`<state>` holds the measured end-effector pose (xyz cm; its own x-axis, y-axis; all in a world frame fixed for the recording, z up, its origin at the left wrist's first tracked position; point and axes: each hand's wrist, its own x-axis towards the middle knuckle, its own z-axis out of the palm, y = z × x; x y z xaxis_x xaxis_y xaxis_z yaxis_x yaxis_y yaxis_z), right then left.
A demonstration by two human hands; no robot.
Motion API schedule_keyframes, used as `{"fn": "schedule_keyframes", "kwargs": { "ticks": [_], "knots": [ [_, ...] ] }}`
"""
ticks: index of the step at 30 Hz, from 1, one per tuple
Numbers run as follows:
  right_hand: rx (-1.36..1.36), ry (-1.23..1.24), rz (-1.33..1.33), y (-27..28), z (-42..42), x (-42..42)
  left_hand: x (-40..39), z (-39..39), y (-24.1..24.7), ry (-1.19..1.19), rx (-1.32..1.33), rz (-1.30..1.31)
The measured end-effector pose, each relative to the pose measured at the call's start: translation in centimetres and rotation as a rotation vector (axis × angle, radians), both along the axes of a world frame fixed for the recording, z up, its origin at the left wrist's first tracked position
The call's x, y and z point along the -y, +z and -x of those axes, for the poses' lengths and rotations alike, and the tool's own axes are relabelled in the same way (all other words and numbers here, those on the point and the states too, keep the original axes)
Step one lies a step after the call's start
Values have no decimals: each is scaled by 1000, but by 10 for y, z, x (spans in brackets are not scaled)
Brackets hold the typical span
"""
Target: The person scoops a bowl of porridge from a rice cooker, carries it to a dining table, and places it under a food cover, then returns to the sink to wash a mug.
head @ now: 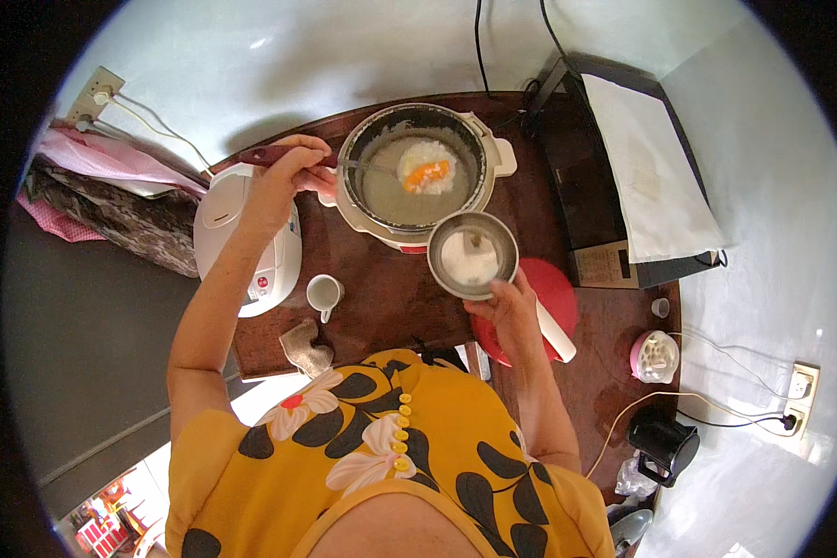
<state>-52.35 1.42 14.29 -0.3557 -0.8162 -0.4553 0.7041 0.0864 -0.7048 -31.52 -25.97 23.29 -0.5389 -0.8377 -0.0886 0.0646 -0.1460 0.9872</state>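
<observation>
My left hand (300,167) grips the dark red handle of a ladle (268,155), whose metal shaft reaches over the rim of a deep cooking pot (413,109). White rice with an orange chunk of food (425,176) is heaped inside the pot, above or in cloudy liquid; the ladle's head is hidden beneath it. In my right hand (508,310) is a round metal bowl (438,282), held by its near edge at the pot's front right. Something whitish lies in the bowl. Under that hand sits a red round object (554,279) with a cream bar (554,331).
A white rice cooker (213,209) stands left, near a white mug (325,293) and a brown cloth (307,349). Right, a microwave oven (593,216) bears a white cloth (655,167). A pink egg cooker (654,356), a black electric kettle (662,443) and cords line the right wall.
</observation>
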Motion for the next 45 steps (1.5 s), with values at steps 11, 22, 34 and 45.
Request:
{"fn": "schedule_keyframes", "kwargs": {
  "ticks": [11, 22, 34, 45],
  "knots": [
    [-7, -52, 169, 5, 15, 99, -65, -12, 78, -46, 206, 214],
    [-32, -2, 293, -8, 10, 105, -90, -54, 29, -166, 195, 736],
    [-91, -57, 203, -21, 24, 27, -38, 4, -33, 13, 76, 160],
    [-90, -152, 231, -25, 24, -21, -49, 22, -72, -258, 201, 276]
  ]
}}
